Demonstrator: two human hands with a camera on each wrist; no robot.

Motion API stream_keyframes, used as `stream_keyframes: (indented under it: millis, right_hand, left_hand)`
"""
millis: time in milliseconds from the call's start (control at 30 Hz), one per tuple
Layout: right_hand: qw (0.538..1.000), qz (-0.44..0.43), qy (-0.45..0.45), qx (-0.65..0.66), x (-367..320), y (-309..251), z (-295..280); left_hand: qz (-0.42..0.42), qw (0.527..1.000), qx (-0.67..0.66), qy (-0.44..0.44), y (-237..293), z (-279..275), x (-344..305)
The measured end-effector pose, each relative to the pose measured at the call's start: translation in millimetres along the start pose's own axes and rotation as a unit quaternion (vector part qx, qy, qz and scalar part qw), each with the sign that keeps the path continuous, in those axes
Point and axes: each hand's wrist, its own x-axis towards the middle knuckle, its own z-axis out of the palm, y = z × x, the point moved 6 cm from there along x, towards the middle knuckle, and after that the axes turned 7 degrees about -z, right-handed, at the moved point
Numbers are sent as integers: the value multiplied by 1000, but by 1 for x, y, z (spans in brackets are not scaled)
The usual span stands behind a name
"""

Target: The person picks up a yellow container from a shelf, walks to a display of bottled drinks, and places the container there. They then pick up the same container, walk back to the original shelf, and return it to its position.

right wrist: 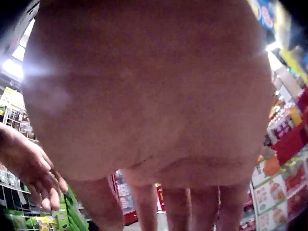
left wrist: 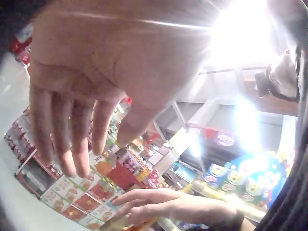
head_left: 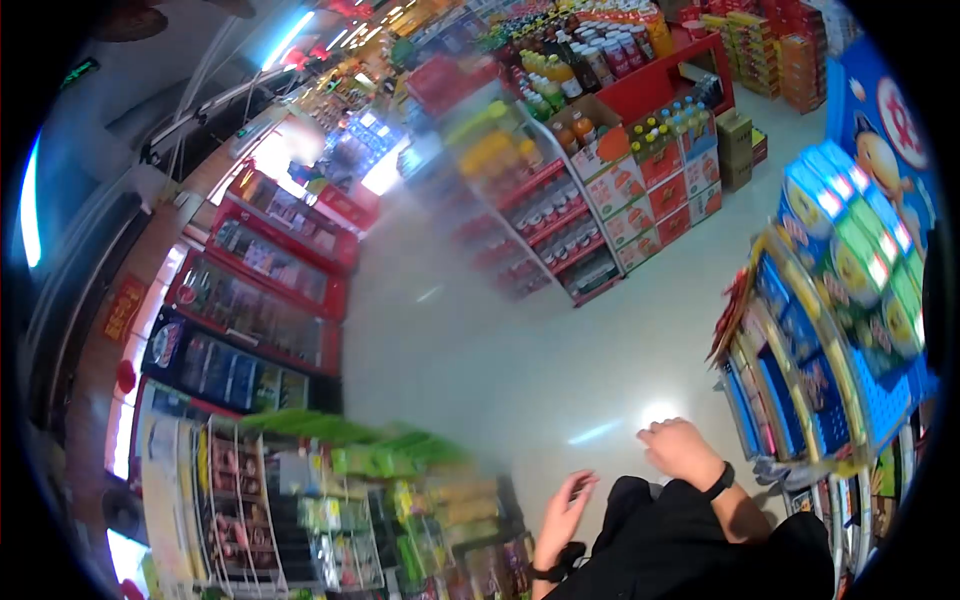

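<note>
My left hand [head_left: 567, 510] hangs low in front of my body, holding nothing, its fingers loosely bent; they show hanging down in the left wrist view. To its right, my right hand [head_left: 684, 450] is held over the shiny floor [head_left: 450, 370], also with nothing in it. The right wrist view shows the palm side of that hand [right wrist: 154, 106] with its fingers pointing down. Neither hand touches any goods. The right hand is nearest to the blue display rack [head_left: 800, 370], and the left to the shelf of packets [head_left: 470, 510].
Red-framed fridges [head_left: 250, 300] line the left side. Ahead stands a shelf unit [head_left: 560, 230] with fruit-printed cartons [head_left: 632, 222] and bottles [head_left: 665, 135] beside it. Green and blue boxes [head_left: 855, 260] are stacked on the rack at right. A wire rack [head_left: 240, 500] stands at lower left.
</note>
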Motion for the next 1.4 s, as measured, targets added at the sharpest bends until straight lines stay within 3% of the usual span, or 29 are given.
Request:
stream_keyframes:
  millis: [33,133,233,267,300,333,367,400,433,467,567,633,900,967,1067,1133,1267,1400]
  right_hand:
    - [999,-23,34,-5,28,7,-9]
    - [999,-24,8,39,97,26,-33]
    - [995,30,-28,93,145,78,-18]
    - [992,42,-38,112,162,96,-11]
    - [986,89,-121,75,181,115,-5]
    - [988,87,-123,37,202,128,-4]
    - [997,39,-71,20,224,145,11]
    - [1000,-7,-22,-3,236,167,13]
    - [996,48,-76,-19,264,175,-3]
    - [997,42,-52,-24,295,169,-32]
    - [996,54,38,51,364,177,-91]
    - [990,69,85,85,401,196,-116]
    - [995,73,36,55,545,350,-102]
    - [996,46,54,54,597,376,-127]
    - [980,-8,154,126,668,405,-173]
    - [976,5,169,140,709,422,-204]
    - [964,14,229,138,778,468,-215]
    - [953,35,235,187,825,494,-218]
  left_hand:
    - [-29,999,-26,22,-4,-17,19]
    - [-73,997,-13,18,-11,-53,90]
    - [-74,997,10,-28,-29,-72,187]
    - [-53,998,27,-26,-14,-76,218]
    - [-36,998,39,-17,11,-81,252]
    - [-20,999,50,-6,27,-89,274]
    - [1,999,-10,-34,5,-92,317]
    - [-38,998,52,-21,46,-104,341]
    - [-10,998,54,-18,53,-110,376]
    - [15,998,66,-12,61,-113,411]
    - [72,997,14,-18,167,-139,462]
    - [120,992,1,-35,203,-147,505]
    - [195,977,-76,-30,280,-158,683]
    - [195,975,-101,-25,303,-167,728]
    - [200,975,-97,-2,332,-180,799]
    - [196,976,-91,22,353,-183,835]
    - [190,973,-98,86,382,-179,888]
    - [122,981,-129,82,403,-176,915]
